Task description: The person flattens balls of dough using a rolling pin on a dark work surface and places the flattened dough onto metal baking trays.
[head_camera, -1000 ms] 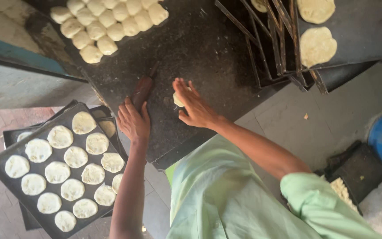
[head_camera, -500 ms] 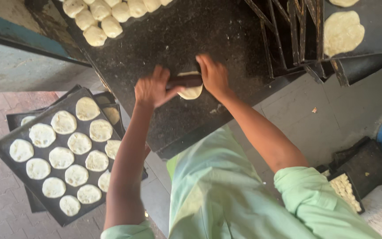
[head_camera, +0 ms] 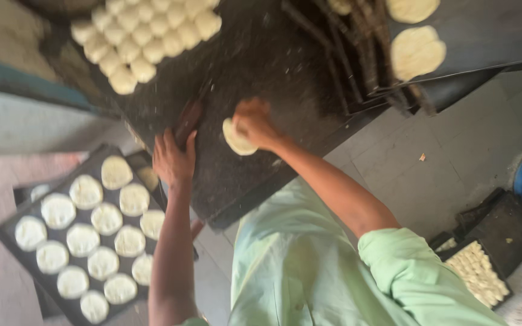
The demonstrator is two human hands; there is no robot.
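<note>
Two hands at a dark bench, one lifting a dough disc.
Right hand (head_camera: 254, 122) pinches the pale, flat, round disc (head_camera: 237, 138), tilted just above the bench (head_camera: 273, 66); left hand (head_camera: 173, 158) closes on a brown rolling pin (head_camera: 187, 121). Tray (head_camera: 7, 232) of discs lies left.

Soft, even daylight fills the scene, without glare or hard shadows. Motion blur smears the whole frame, worst towards the top and left edges. The dark worktop (head_camera: 273, 78) looks grainy and dim.
</note>
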